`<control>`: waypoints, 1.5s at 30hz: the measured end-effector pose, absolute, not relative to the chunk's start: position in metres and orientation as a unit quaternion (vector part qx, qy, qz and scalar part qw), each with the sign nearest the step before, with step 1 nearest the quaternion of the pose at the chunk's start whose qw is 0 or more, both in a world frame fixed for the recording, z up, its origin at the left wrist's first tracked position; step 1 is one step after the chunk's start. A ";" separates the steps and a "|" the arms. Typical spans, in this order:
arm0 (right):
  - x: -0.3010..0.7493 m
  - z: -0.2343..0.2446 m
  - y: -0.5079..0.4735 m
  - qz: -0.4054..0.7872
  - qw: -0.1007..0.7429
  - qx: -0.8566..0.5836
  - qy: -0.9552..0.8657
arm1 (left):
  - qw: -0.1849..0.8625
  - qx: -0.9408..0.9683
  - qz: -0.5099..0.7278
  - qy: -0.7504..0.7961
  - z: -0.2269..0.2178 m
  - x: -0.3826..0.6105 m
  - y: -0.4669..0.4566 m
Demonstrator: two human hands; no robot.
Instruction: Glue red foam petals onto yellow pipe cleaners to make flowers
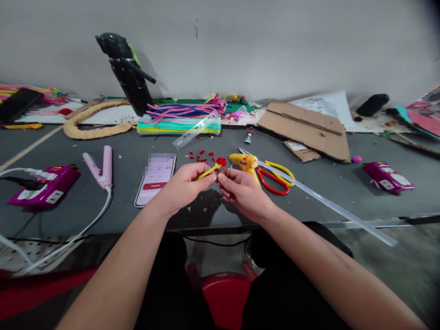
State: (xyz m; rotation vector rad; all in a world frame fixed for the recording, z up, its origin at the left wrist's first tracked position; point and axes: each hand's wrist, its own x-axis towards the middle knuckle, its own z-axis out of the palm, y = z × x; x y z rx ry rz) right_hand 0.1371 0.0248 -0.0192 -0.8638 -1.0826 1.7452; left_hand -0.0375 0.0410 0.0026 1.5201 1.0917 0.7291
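My left hand (190,184) pinches a small pipe-cleaner flower by its yellow stem (208,172), with the fuzzy red head (220,162) pointing up and away. Close beside it, the fingertips of my right hand (242,190) are pressed together near the flower's base; whatever they hold is too small to tell. Several red snippets (202,153) lie scattered on the grey table just beyond my hands. A yellow glue gun (243,160) with a long clear glue stick (330,204) rests past my right hand, partly over scissors (275,185) with red and yellow handles.
Left of my hands lie a phone (156,181), a pink hair straightener (103,169) and a purple power strip (51,185). Farther back are a clear ruler (195,130), bundled pipe cleaners (178,123), a black thermos (125,75) and cardboard (305,130). Another purple power strip (388,177) sits right.
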 end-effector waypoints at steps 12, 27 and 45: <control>0.142 -0.017 0.023 0.588 0.432 -0.398 -0.556 | 0.429 0.691 0.275 0.512 0.011 -0.042 0.038; 0.146 -0.017 0.025 0.347 0.493 -0.449 -0.660 | 0.233 0.768 0.239 0.546 0.010 -0.046 0.032; 0.145 -0.020 0.025 0.382 0.481 -0.466 -0.637 | 0.266 0.765 0.244 0.534 0.014 -0.044 0.030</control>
